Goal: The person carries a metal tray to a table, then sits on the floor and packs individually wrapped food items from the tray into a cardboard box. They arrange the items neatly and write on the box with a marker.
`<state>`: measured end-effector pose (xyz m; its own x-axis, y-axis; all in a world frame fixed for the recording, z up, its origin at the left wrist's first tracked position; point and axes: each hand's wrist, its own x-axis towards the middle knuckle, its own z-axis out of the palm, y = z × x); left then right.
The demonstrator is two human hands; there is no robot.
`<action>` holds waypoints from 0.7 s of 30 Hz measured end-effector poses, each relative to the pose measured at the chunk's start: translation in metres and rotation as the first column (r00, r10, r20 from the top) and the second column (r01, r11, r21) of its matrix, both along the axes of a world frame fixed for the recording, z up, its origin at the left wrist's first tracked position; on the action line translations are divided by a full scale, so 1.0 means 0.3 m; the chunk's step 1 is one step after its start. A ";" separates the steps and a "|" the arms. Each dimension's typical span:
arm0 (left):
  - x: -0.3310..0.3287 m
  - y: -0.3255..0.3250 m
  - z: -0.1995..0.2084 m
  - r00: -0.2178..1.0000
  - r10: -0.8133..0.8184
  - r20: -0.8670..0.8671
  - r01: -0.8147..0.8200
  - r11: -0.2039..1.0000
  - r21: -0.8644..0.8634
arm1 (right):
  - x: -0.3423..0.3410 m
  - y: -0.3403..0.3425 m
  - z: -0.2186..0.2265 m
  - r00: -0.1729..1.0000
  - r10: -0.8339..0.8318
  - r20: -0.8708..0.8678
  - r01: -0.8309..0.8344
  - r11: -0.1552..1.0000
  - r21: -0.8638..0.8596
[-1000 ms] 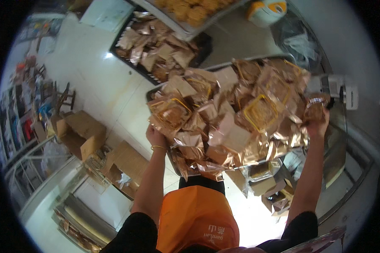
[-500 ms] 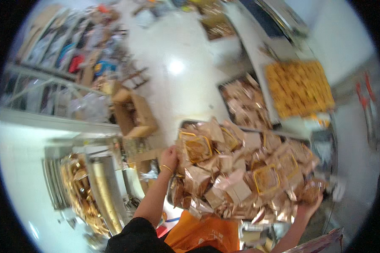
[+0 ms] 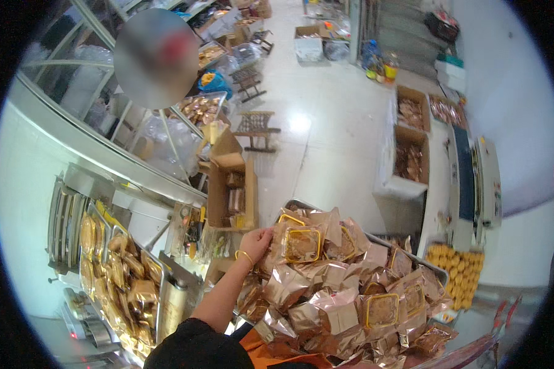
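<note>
A large metal tray [image 3: 440, 270], heaped with shiny bronze-coloured packets [image 3: 345, 304], is held up in front of my body. Several packets have yellow-framed clear windows; one windowed packet [image 3: 302, 245] lies near the tray's far left corner. My left hand [image 3: 256, 243], with a yellow band on the wrist, is closed on the tray's left edge beside the heap; its fingertips are partly hidden by the packets. My right hand does not show at the near right side, beyond the heap. Below the tray is a piece of orange apron [image 3: 261, 349].
On the left stands an open carton [image 3: 232, 194] with packets, by small wooden stools [image 3: 256, 130]. Another tray of golden packets [image 3: 120, 270] is at lower left, beside a roller [image 3: 176, 307]. White cartons [image 3: 406, 160], a sealing machine [image 3: 486, 184] and stacked round yellow-brown pieces [image 3: 454, 273] line the right.
My view has turned right and up, showing more floor, stairs and cartons. The loaded tray stays in my hold, and my right hand has left the picture.
</note>
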<state>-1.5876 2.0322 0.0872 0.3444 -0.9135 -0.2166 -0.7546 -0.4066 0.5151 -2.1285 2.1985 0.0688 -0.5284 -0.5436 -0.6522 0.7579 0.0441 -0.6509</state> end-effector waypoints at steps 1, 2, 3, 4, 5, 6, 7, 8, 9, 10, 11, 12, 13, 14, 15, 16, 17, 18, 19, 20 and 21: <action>0.012 -0.088 0.049 1.000 0.015 0.015 -0.016 1.000 0.024 | 0.015 -0.100 0.007 1.000 0.007 0.007 -0.007 1.000 -0.010; 0.024 -0.176 0.102 0.999 0.029 0.031 -0.030 0.998 0.048 | 0.052 -0.182 0.029 1.000 0.009 0.016 -0.009 1.000 -0.015; 0.045 -0.263 0.161 0.997 0.052 0.054 -0.055 0.996 0.065 | 0.079 -0.289 0.044 0.999 0.025 0.034 -0.024 0.999 -0.028; 0.069 -0.340 0.166 0.996 0.073 0.040 -0.075 0.996 0.048 | 0.095 -0.392 0.060 0.998 0.042 0.042 -0.040 0.998 -0.038; 0.104 -0.415 0.164 0.995 0.093 0.028 -0.094 0.995 0.031 | 0.106 -0.503 0.081 0.997 0.058 0.048 -0.056 0.997 -0.049; 0.134 -0.486 0.177 0.994 0.112 0.017 -0.112 0.994 0.013 | 0.126 -0.611 0.101 0.995 0.079 0.056 -0.076 0.995 -0.062; 0.188 -0.506 0.202 0.993 0.117 0.017 -0.117 0.993 -0.033 | 0.160 -0.696 0.127 0.995 0.072 0.067 -0.068 0.996 -0.051; 0.249 -0.523 0.236 0.992 0.123 0.020 -0.122 0.990 -0.078 | 0.221 -0.754 0.161 0.995 0.064 0.075 -0.062 0.997 -0.036; 0.284 -0.577 0.214 0.989 0.150 -0.007 -0.149 0.979 -0.138 | 0.261 -0.889 0.193 0.996 0.074 0.057 -0.072 0.997 -0.029; 0.318 -0.654 0.224 0.985 0.169 -0.020 -0.170 0.974 -0.150 | 0.298 -1.026 0.231 0.996 0.069 0.060 -0.068 0.997 -0.023; 0.362 -0.722 0.239 0.981 0.192 -0.030 -0.194 0.968 -0.160 | 0.335 -1.172 0.276 0.996 0.069 0.064 -0.069 0.998 -0.006; 0.395 -0.814 0.236 0.979 0.198 -0.045 -0.203 0.965 -0.168 | 0.357 -1.310 0.298 0.996 0.059 0.067 -0.059 0.998 -0.004; 0.422 -0.892 0.246 0.978 0.209 0.014 -0.206 0.970 -0.131 | 0.382 -1.432 0.323 0.996 0.052 0.072 -0.052 0.999 -0.006; 0.474 -0.938 0.266 0.975 0.209 0.074 -0.203 0.975 -0.087 | 0.359 -1.508 0.233 0.983 0.149 0.109 -0.140 0.986 -0.089; 0.496 -1.069 0.246 0.966 0.230 0.120 -0.222 0.972 -0.083 | 0.337 -1.573 0.147 0.958 0.267 0.108 -0.243 0.951 -0.193; 0.523 -1.165 0.245 0.957 0.264 0.120 -0.248 0.960 -0.133 | 0.316 -1.739 0.117 0.921 0.373 0.114 -0.336 0.907 -0.255; 0.560 -1.195 0.265 0.942 0.310 0.131 -0.290 0.945 -0.151 | 0.325 -1.871 0.130 0.864 0.487 0.129 -0.436 0.852 -0.290; 0.593 -1.224 0.281 0.925 0.355 0.137 -0.331 0.928 -0.172 | 0.355 -1.992 0.138 0.794 0.592 0.138 -0.527 0.784 -0.329; 0.563 -1.346 0.340 0.900 0.429 0.073 -0.416 0.897 -0.147 | 0.412 -2.137 0.145 0.891 0.443 0.094 -0.404 0.872 -0.277; 0.624 -1.366 0.376 0.901 0.424 0.089 -0.407 0.899 -0.163 | 0.479 -2.195 0.162 0.873 0.483 0.071 -0.444 0.845 -0.298; 0.684 -1.381 0.403 0.903 0.417 0.102 -0.395 0.901 -0.178 | 0.538 -2.250 0.182 0.853 0.520 0.044 -0.482 0.817 -0.317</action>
